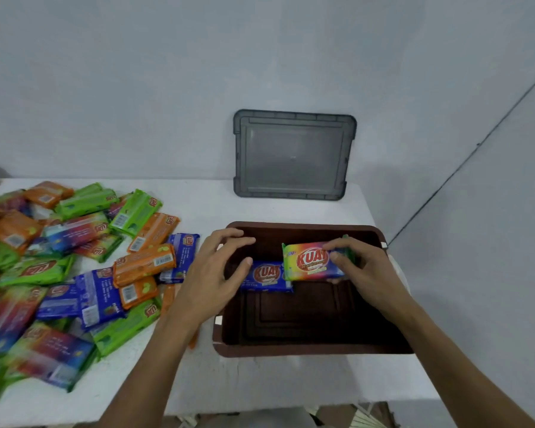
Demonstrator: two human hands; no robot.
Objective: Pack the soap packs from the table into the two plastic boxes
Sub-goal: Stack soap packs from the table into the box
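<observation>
The right hand [365, 267], fingers curled, pinches the rainbow soap pack [309, 262] by its end over the brown plastic box [306, 350], apparently to seat it beside the blue soap pack [264, 278] inside, which the left hand [213, 273], fingers loosely spread, touches by thumb, while the heap of soap packs [74, 257] lies on the worktop [260, 381].

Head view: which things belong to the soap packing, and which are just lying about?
In the job: brown box, blue soap pack inside it, rainbow soap pack gripped by the right hand, left hand, pile of soap packs on the table.
Lying about: grey lid behind the box.
</observation>
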